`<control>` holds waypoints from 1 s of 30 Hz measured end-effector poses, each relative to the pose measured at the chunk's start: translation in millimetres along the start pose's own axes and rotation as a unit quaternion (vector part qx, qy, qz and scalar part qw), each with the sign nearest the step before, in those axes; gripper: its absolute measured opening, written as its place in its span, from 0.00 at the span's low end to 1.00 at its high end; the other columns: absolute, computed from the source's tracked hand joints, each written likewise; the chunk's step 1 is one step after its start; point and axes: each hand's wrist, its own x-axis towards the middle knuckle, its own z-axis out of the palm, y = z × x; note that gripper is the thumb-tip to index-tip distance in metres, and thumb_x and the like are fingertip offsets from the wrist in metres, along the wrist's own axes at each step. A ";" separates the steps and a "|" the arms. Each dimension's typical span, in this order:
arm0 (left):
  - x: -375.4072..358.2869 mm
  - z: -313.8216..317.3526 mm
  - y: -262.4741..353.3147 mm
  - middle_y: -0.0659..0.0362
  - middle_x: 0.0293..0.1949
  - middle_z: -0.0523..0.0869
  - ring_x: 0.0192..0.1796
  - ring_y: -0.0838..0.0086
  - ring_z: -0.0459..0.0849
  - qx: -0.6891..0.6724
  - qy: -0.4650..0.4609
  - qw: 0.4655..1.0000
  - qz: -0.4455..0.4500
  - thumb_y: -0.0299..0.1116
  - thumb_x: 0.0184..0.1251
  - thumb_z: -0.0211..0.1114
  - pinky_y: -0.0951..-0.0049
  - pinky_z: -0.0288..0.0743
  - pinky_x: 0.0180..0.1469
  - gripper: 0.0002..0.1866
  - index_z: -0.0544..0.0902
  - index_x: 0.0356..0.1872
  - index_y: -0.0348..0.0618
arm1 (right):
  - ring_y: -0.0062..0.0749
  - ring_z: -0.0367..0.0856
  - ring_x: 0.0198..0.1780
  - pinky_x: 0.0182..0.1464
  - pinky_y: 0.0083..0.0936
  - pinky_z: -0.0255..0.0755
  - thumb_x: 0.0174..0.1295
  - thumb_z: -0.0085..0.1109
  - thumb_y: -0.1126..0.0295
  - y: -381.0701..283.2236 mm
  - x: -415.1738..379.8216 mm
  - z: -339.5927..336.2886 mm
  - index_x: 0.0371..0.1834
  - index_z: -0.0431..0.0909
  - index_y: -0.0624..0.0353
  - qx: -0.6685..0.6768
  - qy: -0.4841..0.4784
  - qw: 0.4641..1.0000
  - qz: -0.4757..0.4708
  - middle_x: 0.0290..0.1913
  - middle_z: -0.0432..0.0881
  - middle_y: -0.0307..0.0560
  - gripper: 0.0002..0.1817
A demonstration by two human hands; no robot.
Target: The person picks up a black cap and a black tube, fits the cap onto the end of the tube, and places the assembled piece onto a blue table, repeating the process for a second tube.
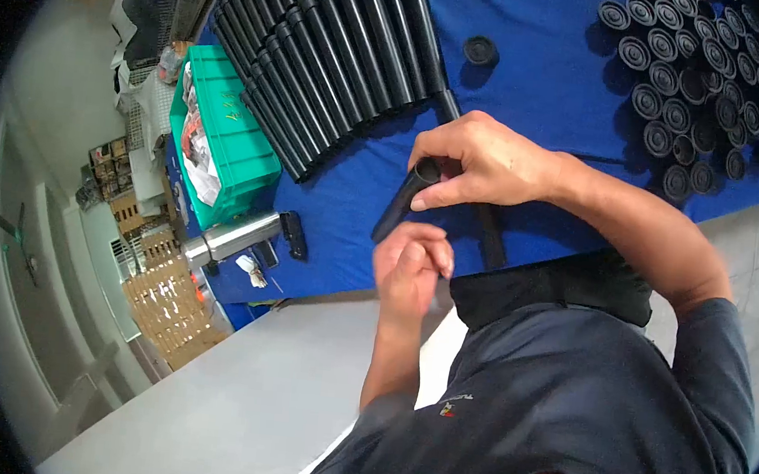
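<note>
My right hand (487, 165) is closed around a short black tube (401, 204), its open end tilted up toward me between thumb and fingers. Beneath that hand a long thin black tube (492, 239) lies on the blue cloth, reaching toward the table's near edge. Just below the short tube's lower end is my left hand (412, 263), fingers curled in and thumb folded against them; whether something small is inside is hidden. Rows of long black tubes (353, 38) lie side by side beyond my hands. One round black cap (480, 50) sits apart on the cloth.
Many round black ribbed caps (676, 115) stand at the right on the blue cloth (543, 61). At the left are a green crate (234, 136) with wrapped items, a silver cylinder (243, 235), a black object (293, 234) and a crumpled white piece (251, 269).
</note>
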 end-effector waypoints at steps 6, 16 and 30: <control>26.5 -18.9 -35.3 0.59 0.30 0.77 0.30 0.72 0.76 -0.447 -0.067 0.884 -0.119 0.50 0.78 0.64 0.73 0.71 0.28 0.19 0.79 0.54 0.44 | 0.39 0.82 0.26 0.30 0.34 0.73 0.57 0.79 0.54 3.6 0.6 1.0 0.37 0.83 0.64 -0.064 0.016 0.995 -0.069 0.25 0.80 0.49 0.23; 75.5 -28.5 -14.7 0.45 0.59 0.87 0.67 0.47 0.83 -0.262 0.054 0.953 0.145 0.27 0.70 0.67 0.50 0.86 0.64 0.16 0.80 0.57 0.45 | 0.64 0.69 0.72 0.75 0.56 0.61 0.58 0.61 0.71 18.6 9.8 -17.3 0.70 0.74 0.58 -0.580 0.252 0.774 0.020 0.72 0.70 0.66 0.32; 72.0 -26.4 -0.5 0.41 0.60 0.86 0.63 0.45 0.85 -0.233 0.044 0.954 0.185 0.29 0.74 0.67 0.52 0.88 0.61 0.16 0.81 0.60 0.48 | 0.44 0.82 0.47 0.51 0.37 0.78 0.61 0.64 0.75 20.4 9.2 -28.5 0.67 0.78 0.58 -0.377 0.204 0.904 0.001 0.50 0.81 0.54 0.28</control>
